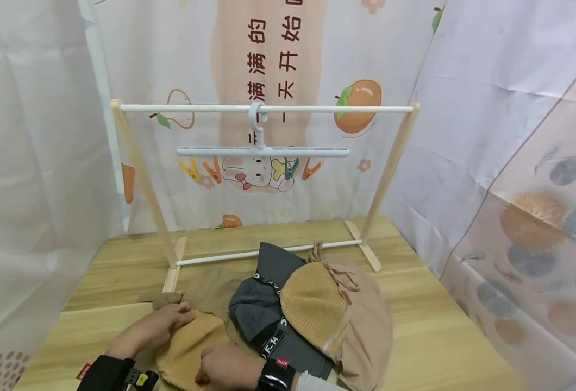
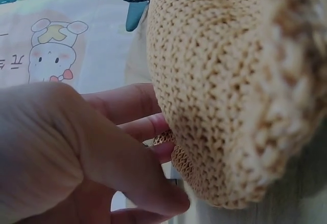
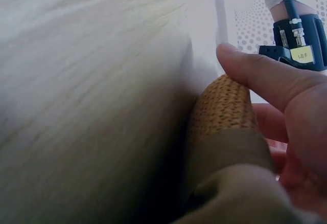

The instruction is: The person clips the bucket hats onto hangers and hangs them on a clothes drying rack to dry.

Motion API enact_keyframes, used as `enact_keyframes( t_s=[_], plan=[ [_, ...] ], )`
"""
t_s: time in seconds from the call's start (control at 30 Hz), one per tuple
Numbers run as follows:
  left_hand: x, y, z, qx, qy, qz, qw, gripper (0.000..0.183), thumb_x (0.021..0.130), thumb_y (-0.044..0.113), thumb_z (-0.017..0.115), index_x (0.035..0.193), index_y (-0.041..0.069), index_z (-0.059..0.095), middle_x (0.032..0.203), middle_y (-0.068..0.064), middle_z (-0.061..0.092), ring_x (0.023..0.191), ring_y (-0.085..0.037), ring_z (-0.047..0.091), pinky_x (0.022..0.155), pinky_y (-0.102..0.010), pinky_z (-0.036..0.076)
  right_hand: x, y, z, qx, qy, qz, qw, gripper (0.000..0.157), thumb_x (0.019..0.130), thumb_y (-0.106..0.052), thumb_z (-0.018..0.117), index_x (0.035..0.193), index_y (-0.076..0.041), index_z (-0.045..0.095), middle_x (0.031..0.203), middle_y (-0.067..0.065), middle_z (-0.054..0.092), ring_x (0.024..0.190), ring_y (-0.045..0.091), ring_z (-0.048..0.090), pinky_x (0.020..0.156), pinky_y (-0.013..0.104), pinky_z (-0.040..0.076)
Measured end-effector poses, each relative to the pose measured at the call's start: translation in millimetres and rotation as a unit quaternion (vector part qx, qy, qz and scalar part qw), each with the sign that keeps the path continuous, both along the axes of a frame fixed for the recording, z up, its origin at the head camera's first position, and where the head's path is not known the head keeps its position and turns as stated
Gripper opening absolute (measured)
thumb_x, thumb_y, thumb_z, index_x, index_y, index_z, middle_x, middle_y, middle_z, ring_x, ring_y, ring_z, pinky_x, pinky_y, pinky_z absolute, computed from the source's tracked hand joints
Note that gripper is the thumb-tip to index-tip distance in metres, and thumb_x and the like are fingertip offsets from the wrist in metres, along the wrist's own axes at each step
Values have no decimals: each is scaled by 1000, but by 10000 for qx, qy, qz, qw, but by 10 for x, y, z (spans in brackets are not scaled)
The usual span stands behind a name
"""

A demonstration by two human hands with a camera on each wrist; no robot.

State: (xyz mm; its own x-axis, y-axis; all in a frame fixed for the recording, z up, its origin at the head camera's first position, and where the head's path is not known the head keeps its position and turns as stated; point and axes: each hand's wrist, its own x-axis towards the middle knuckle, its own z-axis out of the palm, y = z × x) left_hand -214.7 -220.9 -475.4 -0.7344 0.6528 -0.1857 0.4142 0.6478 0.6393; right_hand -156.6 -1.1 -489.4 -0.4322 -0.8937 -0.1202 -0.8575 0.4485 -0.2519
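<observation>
A mustard knit hat (image 1: 192,347) lies at the table's front left, with tan cloth (image 1: 214,288) behind it. My left hand (image 1: 163,323) is at the hat's left side. In the left wrist view its loosely bent fingers (image 2: 145,127) touch the knit (image 2: 209,81), while the thumb stands apart from them. My right hand (image 1: 231,365) is at the hat's right front. In the right wrist view the thumb lies on the knit edge (image 3: 225,104) with fingers behind, pinching it; brown cloth (image 3: 235,150) borders the knit there.
A dark grey cap (image 1: 256,307) lies right of the hat, beside another mustard knit piece (image 1: 312,298) and beige cloth with a tied end (image 1: 366,326). Behind stands a wooden rack (image 1: 143,179), with a pale hanger (image 1: 263,152) on its white bar and several coloured clips (image 1: 213,170) below.
</observation>
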Motion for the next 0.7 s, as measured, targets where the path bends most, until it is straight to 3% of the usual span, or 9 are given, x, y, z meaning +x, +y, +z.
enact_keyframes(
  t_s=[0.07,0.1,0.23,0.33,0.47,0.7],
  plan=[
    [30,-21,-23,-296,464,-153,9984,48,85,-18,48,129,-2,52,133,-34,42,122,-55,34,94,-65,36,13,-17,-9,102,-47,146,9998,20,88,-31,61,105,-26,72,89,-16,59,67,-12,43,50,4,35],
    [44,-36,-35,-491,873,-321,9945,51,81,-22,49,127,-1,54,130,-32,47,119,-54,39,91,-64,39,18,-27,-7,149,-92,239,9996,20,89,-30,60,105,-26,71,89,-15,59,67,-12,43,51,4,35],
    [55,-60,-57,-560,1165,-421,9907,55,78,-23,52,127,2,55,128,-28,49,117,-53,41,90,-64,40,13,-21,16,303,-363,393,9981,20,91,-29,58,106,-24,71,88,-14,59,68,-11,44,53,4,36],
    [36,-40,-61,-513,1161,-357,9913,54,80,-22,50,129,2,53,130,-31,47,119,-55,37,93,-66,36,-11,15,38,358,-438,327,9979,21,91,-29,57,107,-22,70,88,-13,59,67,-10,43,51,5,36],
    [48,-22,-60,-455,1021,-211,9935,40,91,-8,46,129,2,53,133,-33,46,121,-56,34,96,-67,33,-15,33,39,263,-274,512,9980,18,91,-30,57,99,-23,71,81,-13,57,65,-8,40,49,5,32],
    [57,9,-74,-641,1135,-44,9915,37,93,-5,45,128,4,55,135,-28,46,122,-53,36,96,-64,36,17,23,14,228,477,587,9969,12,88,-35,61,82,-26,68,73,-13,47,60,-4,35,44,8,24]
  ],
)
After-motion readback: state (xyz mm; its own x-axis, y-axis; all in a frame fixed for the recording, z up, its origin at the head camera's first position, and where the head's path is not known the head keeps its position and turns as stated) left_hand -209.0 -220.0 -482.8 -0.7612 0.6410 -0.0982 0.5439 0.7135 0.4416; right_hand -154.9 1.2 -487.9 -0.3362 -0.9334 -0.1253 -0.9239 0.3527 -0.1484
